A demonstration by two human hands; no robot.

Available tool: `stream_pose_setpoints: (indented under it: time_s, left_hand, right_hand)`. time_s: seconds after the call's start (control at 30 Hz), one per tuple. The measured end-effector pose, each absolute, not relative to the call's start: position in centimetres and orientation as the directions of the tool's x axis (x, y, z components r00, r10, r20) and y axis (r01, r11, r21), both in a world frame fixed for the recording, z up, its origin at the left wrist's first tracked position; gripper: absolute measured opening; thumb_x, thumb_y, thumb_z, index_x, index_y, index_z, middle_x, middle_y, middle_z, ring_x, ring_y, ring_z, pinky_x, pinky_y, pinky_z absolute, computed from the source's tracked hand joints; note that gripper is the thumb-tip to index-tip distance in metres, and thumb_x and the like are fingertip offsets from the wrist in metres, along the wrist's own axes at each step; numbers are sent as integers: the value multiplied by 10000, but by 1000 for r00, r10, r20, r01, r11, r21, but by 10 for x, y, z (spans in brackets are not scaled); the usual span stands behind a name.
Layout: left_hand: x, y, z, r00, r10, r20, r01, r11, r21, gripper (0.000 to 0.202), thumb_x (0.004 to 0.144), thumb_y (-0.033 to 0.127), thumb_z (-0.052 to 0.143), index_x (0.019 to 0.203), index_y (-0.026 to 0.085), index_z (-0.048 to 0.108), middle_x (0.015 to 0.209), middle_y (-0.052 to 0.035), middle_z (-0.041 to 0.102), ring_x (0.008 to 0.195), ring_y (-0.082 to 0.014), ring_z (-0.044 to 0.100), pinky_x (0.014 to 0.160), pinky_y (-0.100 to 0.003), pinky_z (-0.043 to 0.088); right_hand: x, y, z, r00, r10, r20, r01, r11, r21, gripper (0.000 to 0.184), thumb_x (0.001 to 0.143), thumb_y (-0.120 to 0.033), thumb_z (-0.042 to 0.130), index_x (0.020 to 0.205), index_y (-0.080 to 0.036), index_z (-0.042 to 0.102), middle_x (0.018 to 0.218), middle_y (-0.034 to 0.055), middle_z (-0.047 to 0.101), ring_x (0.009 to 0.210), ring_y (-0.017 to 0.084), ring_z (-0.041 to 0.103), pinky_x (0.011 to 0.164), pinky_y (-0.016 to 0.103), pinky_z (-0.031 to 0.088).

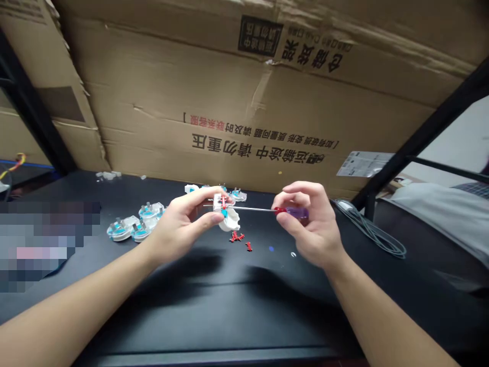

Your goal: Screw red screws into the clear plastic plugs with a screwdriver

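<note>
My left hand (181, 219) pinches a white plug housing (229, 220) with a red piece and a blue-green part showing inside it. Between the thumb and fingers of my right hand (311, 219) is a screwdriver (292, 212) with a purple and red handle. Its thin metal shaft points left, and its tip reaches the housing; whether it sits in a screw is too small to tell. On the table just below the housing lie several small red clips (240, 237).
Several clear and blue plug parts (139, 223) stand left of my left hand, more behind it. A coiled grey cable (372, 232) lies at the right. Cardboard (229, 92) walls the back of the black table (214, 316). Small white bits (109, 175) lie at the far left.
</note>
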State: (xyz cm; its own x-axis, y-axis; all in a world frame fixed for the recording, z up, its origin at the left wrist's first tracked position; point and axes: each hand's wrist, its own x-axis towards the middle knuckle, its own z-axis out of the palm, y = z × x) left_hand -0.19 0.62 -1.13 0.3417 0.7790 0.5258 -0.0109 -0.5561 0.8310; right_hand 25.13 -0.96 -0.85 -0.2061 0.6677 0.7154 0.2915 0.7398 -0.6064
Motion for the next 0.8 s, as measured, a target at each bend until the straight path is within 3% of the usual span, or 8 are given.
stream_pose_setpoints:
  time_s: [0.1,0.27,0.37,0.53,0.8]
  left_hand:
    - [-2,6,-11,340,768,543,-8,-575,818,347,855,373,708,1133,169,670,1086,-88,737,982,-249,695,844,-307,560]
    - [-3,7,-12,357,773,525,-23,-554,832,325,866,343,703,1144,180,661,1100,-72,734,991,-232,694,858,-288,552]
    - [-3,7,-11,363,766,531,-19,-564,826,305,869,327,702,1141,196,663,1105,-60,733,996,-225,691,864,-279,543]
    - [-3,7,-12,377,743,554,10,-601,799,307,867,345,698,1128,186,670,1086,-74,734,986,-233,688,851,-295,545]
    - [-4,5,-16,427,684,592,27,-664,747,287,903,304,665,1169,197,656,1055,-54,713,943,-194,672,839,-269,535]
  right_hand:
    - [251,-9,-8,-205,710,674,332,698,-634,182,934,-283,602,1110,-254,566,771,-17,628,664,132,643,571,257,511]
    - [251,-10,-3,-270,639,720,420,751,-509,61,865,-191,683,904,-231,707,871,18,646,724,133,604,599,261,481]
    - [251,-10,-1,-281,632,722,418,758,-501,77,851,-196,697,918,-225,722,904,29,657,749,146,614,611,269,489]
    - [248,-11,-1,-311,655,688,465,737,-491,124,918,-221,616,878,-199,731,743,7,688,644,127,612,598,262,477]
    - [247,-11,-3,-217,638,739,464,733,-497,69,877,-198,667,841,-197,726,784,24,664,681,142,601,579,276,445]
